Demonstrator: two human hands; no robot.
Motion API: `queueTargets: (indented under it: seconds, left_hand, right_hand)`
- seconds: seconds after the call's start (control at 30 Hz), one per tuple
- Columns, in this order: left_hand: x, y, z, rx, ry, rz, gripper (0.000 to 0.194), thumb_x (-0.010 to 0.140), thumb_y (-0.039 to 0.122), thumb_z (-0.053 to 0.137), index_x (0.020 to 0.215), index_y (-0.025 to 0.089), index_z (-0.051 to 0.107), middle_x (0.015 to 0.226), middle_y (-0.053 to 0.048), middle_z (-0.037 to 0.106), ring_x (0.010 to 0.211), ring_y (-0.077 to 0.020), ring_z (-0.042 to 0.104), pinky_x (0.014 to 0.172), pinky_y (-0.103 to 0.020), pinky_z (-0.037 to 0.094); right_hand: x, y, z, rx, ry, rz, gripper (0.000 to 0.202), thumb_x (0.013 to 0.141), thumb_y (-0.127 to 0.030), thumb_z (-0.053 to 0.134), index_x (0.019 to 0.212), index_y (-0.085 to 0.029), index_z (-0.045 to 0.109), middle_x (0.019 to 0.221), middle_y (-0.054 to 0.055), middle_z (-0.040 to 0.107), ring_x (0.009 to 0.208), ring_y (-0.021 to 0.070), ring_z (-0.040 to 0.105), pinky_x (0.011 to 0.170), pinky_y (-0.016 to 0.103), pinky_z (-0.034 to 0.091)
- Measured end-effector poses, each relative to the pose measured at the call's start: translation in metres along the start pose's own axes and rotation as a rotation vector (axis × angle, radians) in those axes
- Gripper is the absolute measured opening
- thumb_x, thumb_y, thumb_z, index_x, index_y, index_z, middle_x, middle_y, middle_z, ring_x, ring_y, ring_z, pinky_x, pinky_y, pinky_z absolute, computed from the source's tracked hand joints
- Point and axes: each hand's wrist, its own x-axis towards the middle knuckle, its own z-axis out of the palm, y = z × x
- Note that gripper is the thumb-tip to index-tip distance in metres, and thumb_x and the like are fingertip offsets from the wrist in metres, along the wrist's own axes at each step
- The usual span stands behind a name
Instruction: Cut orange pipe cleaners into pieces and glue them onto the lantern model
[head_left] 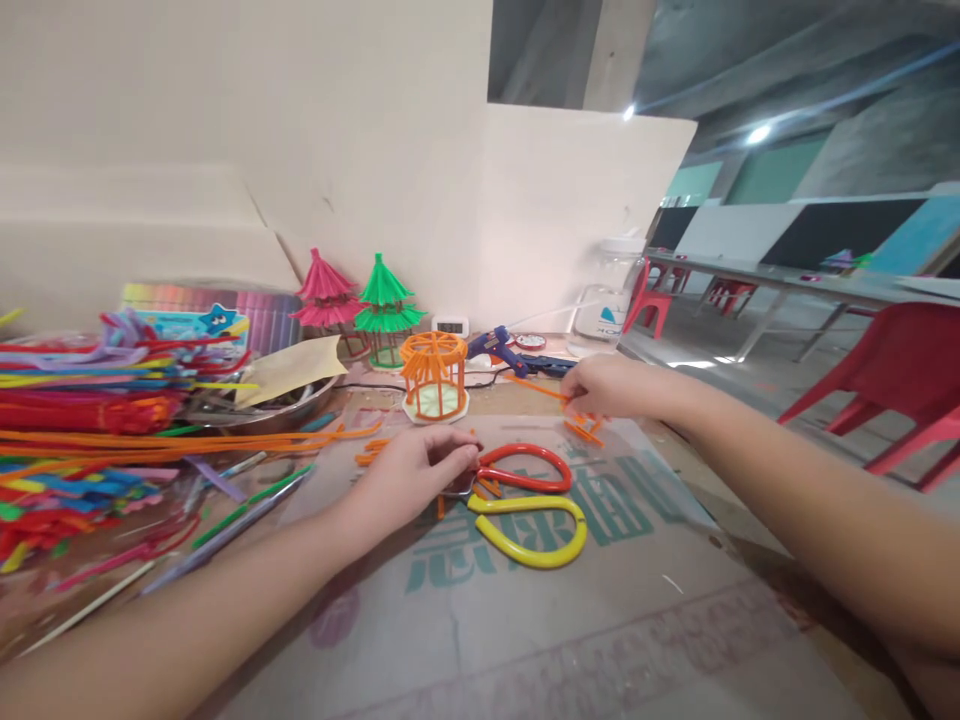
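Scissors with one red and one yellow handle (531, 533) lie on the plastic-covered board. My left hand (420, 470) is closed over their blade end, fingers and thumb pressed together; whether it grips the blades or something small is hidden. Farther right, my right hand (600, 388) is closed at some short orange pieces (583, 430), with an orange strip (536, 386) reaching left from its fingers. Between and beyond the hands stands an orange cage-like model (435, 375) on a pale base. More short orange pieces (371, 452) lie behind my left hand.
Colourful pipe cleaners (90, 400) pile up at the left, near a metal bowl (300, 405) and a marker set (195, 320). Pink (328, 290) and green (384, 300) pagoda models stand behind. A blue glue gun (499, 347) and clear jug (604, 300) are at the back right.
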Motion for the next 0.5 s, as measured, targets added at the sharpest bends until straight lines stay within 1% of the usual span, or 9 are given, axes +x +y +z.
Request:
queueTargets:
  seconds: [0.07, 0.13, 0.2, 0.27, 0.33, 0.43, 0.5]
  left_hand:
    - [0.000, 0.001, 0.000, 0.016, 0.007, 0.002, 0.031, 0.083, 0.041, 0.061, 0.095, 0.013, 0.068, 0.081, -0.003, 0.068, 0.068, -0.0124, 0.061, 0.062, -0.022, 0.049]
    - [-0.001, 0.000, -0.001, 0.018, 0.001, 0.007, 0.031, 0.084, 0.042, 0.060, 0.095, 0.014, 0.068, 0.082, -0.003, 0.068, 0.069, -0.0125, 0.061, 0.063, -0.022, 0.049]
    - [0.000, -0.001, -0.001, 0.012, -0.004, 0.014, 0.031, 0.084, 0.042, 0.060, 0.094, 0.014, 0.067, 0.082, -0.003, 0.068, 0.070, -0.0127, 0.061, 0.063, -0.022, 0.049]
    - [0.000, -0.003, -0.001, 0.017, -0.002, 0.020, 0.031, 0.085, 0.043, 0.060, 0.093, 0.014, 0.067, 0.081, -0.003, 0.067, 0.070, -0.0127, 0.061, 0.063, -0.022, 0.049]
    - [0.000, -0.005, -0.001, 0.025, 0.002, 0.025, 0.031, 0.085, 0.043, 0.060, 0.091, 0.014, 0.067, 0.080, -0.002, 0.067, 0.068, -0.0124, 0.060, 0.061, -0.022, 0.048]
    - [0.000, -0.004, -0.001, 0.013, -0.004, 0.022, 0.029, 0.086, 0.042, 0.059, 0.091, 0.014, 0.066, 0.080, -0.002, 0.067, 0.067, -0.0116, 0.060, 0.061, -0.021, 0.048]
    - [-0.001, -0.002, 0.000, 0.010, -0.010, 0.018, 0.029, 0.086, 0.041, 0.059, 0.092, 0.014, 0.066, 0.081, -0.001, 0.068, 0.068, -0.0112, 0.061, 0.062, -0.021, 0.049]
  right_hand:
    - [0.002, 0.010, -0.001, -0.007, -0.094, 0.036, 0.016, 0.075, -0.018, 0.057, 0.081, -0.020, 0.072, 0.060, 0.001, 0.066, 0.054, 0.0166, 0.061, 0.049, 0.025, 0.034]
    - [0.003, 0.013, 0.000, 0.029, -0.096, 0.025, 0.020, 0.076, -0.017, 0.055, 0.086, -0.020, 0.072, 0.061, 0.001, 0.067, 0.053, 0.0172, 0.061, 0.049, 0.025, 0.036]
    - [0.003, 0.008, 0.001, 0.087, -0.027, -0.022, 0.023, 0.078, -0.017, 0.054, 0.091, -0.021, 0.072, 0.062, 0.001, 0.067, 0.054, 0.0169, 0.061, 0.050, 0.025, 0.038]
    - [0.000, -0.004, 0.002, 0.177, 0.081, -0.086, 0.021, 0.080, -0.020, 0.055, 0.093, -0.021, 0.071, 0.066, 0.000, 0.068, 0.058, 0.0163, 0.062, 0.053, 0.025, 0.040]
    - [-0.004, -0.018, 0.003, 0.285, 0.165, -0.156, 0.015, 0.082, -0.024, 0.056, 0.089, -0.021, 0.069, 0.070, 0.000, 0.070, 0.062, 0.0158, 0.063, 0.057, 0.024, 0.043]
    - [-0.008, -0.030, 0.004, 0.354, 0.223, -0.206, 0.011, 0.083, -0.025, 0.056, 0.080, -0.021, 0.066, 0.070, -0.001, 0.069, 0.061, 0.0144, 0.062, 0.058, 0.024, 0.042]
    - [-0.008, -0.027, 0.004, 0.322, 0.250, -0.185, 0.014, 0.082, -0.020, 0.054, 0.079, -0.021, 0.068, 0.071, -0.001, 0.069, 0.056, 0.0129, 0.060, 0.057, 0.025, 0.041]
